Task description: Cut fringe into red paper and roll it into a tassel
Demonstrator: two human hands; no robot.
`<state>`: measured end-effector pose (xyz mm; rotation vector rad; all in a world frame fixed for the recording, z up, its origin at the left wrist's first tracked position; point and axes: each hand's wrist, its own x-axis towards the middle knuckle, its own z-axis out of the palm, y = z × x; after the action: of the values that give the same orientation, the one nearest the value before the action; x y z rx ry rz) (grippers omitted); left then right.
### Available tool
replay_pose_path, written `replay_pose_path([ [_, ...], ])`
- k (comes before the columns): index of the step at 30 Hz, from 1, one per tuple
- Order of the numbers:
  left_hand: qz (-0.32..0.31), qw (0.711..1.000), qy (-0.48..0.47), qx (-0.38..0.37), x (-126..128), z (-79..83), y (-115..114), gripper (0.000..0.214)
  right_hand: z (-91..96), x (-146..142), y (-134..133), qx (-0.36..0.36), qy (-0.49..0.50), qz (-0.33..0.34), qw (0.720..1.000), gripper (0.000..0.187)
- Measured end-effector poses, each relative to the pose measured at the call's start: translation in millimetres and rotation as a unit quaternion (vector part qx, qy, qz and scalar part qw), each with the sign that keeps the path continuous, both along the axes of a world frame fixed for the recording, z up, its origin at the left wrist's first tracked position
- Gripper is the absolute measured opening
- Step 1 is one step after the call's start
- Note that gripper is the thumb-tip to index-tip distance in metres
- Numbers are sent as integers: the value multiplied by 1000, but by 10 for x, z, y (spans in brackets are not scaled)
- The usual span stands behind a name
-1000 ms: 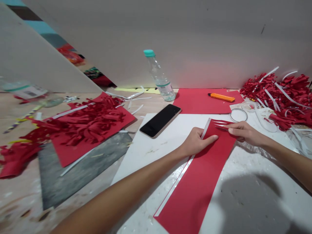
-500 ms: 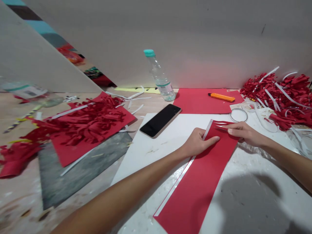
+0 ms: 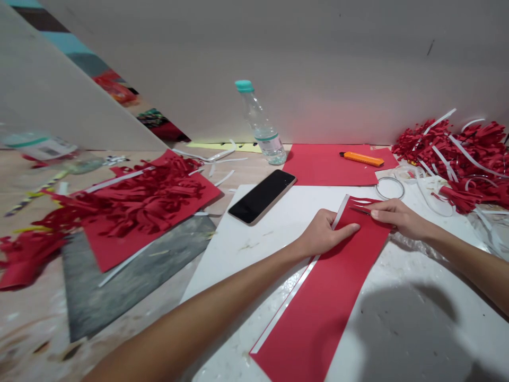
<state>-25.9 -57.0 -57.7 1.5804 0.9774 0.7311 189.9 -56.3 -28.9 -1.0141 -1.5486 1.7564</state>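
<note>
A long red sheet with a white strip along its left edge lies slantwise over the white board. My left hand grips it near the far end, thumb on top and fingers beneath. Narrow slits run in from the sheet's far right corner, leaving thin strips. My right hand is closed at that corner on scissors, whose slim blades point left across the red surface. The handles are hidden inside the fingers.
Behind the board are a black phone, a clear bottle and an orange cutter on a red sheet. Red fringed bundles lie left and right. A ring sits near my right hand.
The scissor blades sit at a slightly different angle and look more spread now. Both hands have barely moved, and the red sheet stays in place.
</note>
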Motion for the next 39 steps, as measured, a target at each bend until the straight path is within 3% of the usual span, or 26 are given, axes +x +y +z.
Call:
replay_pose_path([
  [17,2,1000,7,7,12,0,-2,48,-1,-33,-23,-30,15,-8,999,37],
  [39,2,1000,21,18,6,-12,8,49,-41,-8,1,3,-8,2,1000,35],
])
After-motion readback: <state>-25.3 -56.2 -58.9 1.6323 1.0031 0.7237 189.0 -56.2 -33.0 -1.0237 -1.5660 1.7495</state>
